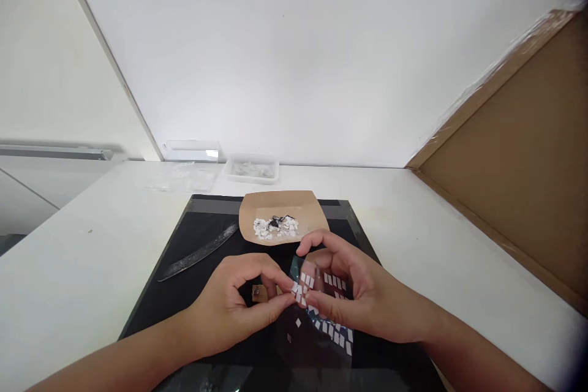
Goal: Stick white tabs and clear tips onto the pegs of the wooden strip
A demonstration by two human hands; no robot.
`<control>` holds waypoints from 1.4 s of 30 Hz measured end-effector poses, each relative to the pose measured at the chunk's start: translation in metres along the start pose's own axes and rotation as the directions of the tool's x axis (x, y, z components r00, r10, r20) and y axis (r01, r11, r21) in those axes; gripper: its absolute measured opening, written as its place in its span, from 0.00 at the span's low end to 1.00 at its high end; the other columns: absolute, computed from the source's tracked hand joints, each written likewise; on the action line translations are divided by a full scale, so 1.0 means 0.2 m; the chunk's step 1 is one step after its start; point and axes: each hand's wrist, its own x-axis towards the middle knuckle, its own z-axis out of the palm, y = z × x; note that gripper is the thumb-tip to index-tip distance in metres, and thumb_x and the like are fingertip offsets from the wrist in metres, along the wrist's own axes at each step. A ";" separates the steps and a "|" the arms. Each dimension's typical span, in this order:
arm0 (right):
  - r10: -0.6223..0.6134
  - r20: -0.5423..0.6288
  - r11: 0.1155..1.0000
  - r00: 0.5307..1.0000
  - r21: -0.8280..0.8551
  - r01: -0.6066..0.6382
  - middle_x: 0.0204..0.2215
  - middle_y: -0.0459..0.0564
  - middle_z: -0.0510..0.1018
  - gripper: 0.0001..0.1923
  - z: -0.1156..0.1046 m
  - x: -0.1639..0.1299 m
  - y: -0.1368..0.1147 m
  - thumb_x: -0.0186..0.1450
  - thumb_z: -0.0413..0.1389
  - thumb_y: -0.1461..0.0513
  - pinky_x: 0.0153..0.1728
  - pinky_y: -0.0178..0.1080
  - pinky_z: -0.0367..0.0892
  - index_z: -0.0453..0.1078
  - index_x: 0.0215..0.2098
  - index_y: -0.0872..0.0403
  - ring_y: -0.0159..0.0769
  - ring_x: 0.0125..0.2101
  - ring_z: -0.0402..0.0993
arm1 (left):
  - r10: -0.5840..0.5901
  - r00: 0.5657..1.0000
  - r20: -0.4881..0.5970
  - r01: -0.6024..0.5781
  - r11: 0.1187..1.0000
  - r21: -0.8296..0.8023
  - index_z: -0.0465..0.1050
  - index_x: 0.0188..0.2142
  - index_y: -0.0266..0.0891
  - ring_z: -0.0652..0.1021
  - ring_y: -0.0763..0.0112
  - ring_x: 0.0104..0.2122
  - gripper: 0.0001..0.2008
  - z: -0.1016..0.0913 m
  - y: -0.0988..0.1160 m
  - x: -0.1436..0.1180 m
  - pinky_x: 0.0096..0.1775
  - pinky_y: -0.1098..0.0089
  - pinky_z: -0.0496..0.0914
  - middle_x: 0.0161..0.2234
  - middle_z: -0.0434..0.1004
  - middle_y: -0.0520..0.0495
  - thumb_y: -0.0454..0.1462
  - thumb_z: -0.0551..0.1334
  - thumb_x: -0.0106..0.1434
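My right hand (356, 291) holds a clear film sheet (328, 303) that carries rows of small white rectangular stickers, thumb and fingers curled round its upper edge. My left hand (239, 306) pinches at the sheet's left edge, fingertips on one of the white stickers (297, 289). Both hands hover over a black mat (193, 294). Two loose white stickers (297, 322) lie on the mat under the hands.
A brown paper piece (312, 211) with a heap of white scraps (275, 228) lies at the mat's far side. A long dark blade-like strip (199, 252) rests left. Clear trays (252, 168) stand by the wall. A cardboard panel (519, 165) leans at right.
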 end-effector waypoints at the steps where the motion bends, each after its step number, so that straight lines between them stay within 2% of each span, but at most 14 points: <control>1: -0.003 0.002 1.000 1.000 0.001 0.003 0.37 0.45 0.78 0.22 0.00 0.00 0.00 0.71 0.64 0.56 0.35 0.36 0.67 0.59 0.56 0.48 0.32 0.35 0.72 | -0.001 1.000 0.003 0.001 1.000 0.001 0.82 0.41 0.38 0.78 0.73 0.29 0.03 0.00 0.00 0.00 0.35 0.72 0.74 0.32 0.83 0.46 0.34 0.70 0.68; 20: 0.002 -0.009 1.000 1.000 -0.006 -0.002 0.36 0.44 0.78 0.23 0.01 0.00 0.00 0.71 0.65 0.55 0.32 0.34 0.64 0.59 0.56 0.48 0.30 0.31 0.69 | 0.026 1.000 -0.005 -0.026 1.000 0.013 0.82 0.42 0.37 0.78 0.73 0.28 0.05 0.00 -0.01 0.01 0.34 0.71 0.74 0.33 0.82 0.45 0.33 0.70 0.66; 24: -0.010 -0.012 0.999 1.000 -0.045 0.009 0.36 0.44 0.77 0.21 0.00 0.00 -0.01 0.72 0.64 0.56 0.31 0.34 0.63 0.59 0.55 0.48 0.30 0.32 0.69 | 0.030 1.000 0.007 -0.030 0.999 0.019 0.82 0.43 0.37 0.78 0.73 0.29 0.06 0.00 -0.01 0.01 0.35 0.71 0.74 0.33 0.82 0.46 0.33 0.70 0.66; 32: -0.021 -0.035 0.997 0.999 -0.077 0.019 0.37 0.45 0.77 0.20 0.02 0.00 -0.01 0.71 0.64 0.56 0.35 0.36 0.67 0.60 0.55 0.47 0.32 0.33 0.70 | 0.004 1.000 0.004 -0.005 0.999 0.034 0.82 0.42 0.37 0.78 0.73 0.28 0.05 -0.01 0.00 0.00 0.34 0.71 0.74 0.31 0.81 0.47 0.35 0.70 0.67; 42: -0.090 -0.054 0.975 0.994 -0.210 0.077 0.39 0.44 0.76 0.14 0.02 0.00 -0.01 0.74 0.60 0.57 0.36 0.36 0.68 0.62 0.54 0.45 0.32 0.33 0.68 | -0.037 0.997 -0.071 0.037 0.999 0.005 0.82 0.41 0.37 0.78 0.74 0.27 0.05 0.00 -0.02 0.00 0.34 0.72 0.75 0.32 0.82 0.47 0.34 0.70 0.65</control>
